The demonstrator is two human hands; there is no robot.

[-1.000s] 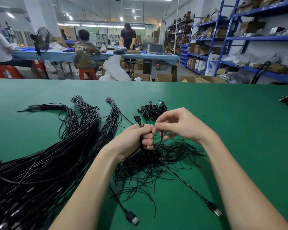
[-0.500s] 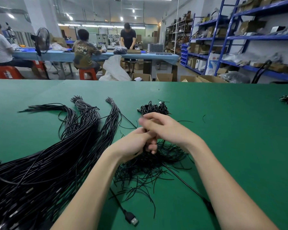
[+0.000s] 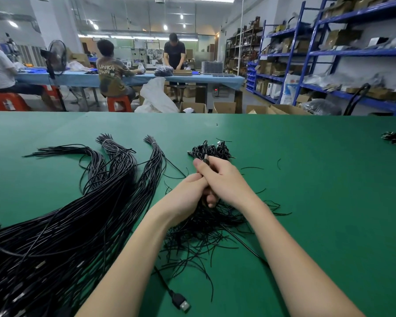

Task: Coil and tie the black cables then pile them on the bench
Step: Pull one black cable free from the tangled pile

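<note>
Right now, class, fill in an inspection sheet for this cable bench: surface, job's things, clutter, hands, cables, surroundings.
Surface: green bench, bare on the right.
Job's things: small pile of coiled cables beyond the hands.
Clutter: thin black ties scattered under the wrists.
Hands: left hand and right hand together grip one cable being coiled.
Cables: big loose bundle at left; USB plug lies near the front.
Surroundings: blue shelving, seated and standing workers at a blue table.

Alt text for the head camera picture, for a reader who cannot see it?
Two bare hands, left hand and right hand, clasp one black cable over a green bench. Loose black cables lie to the left, a small coiled pile just beyond.
</note>
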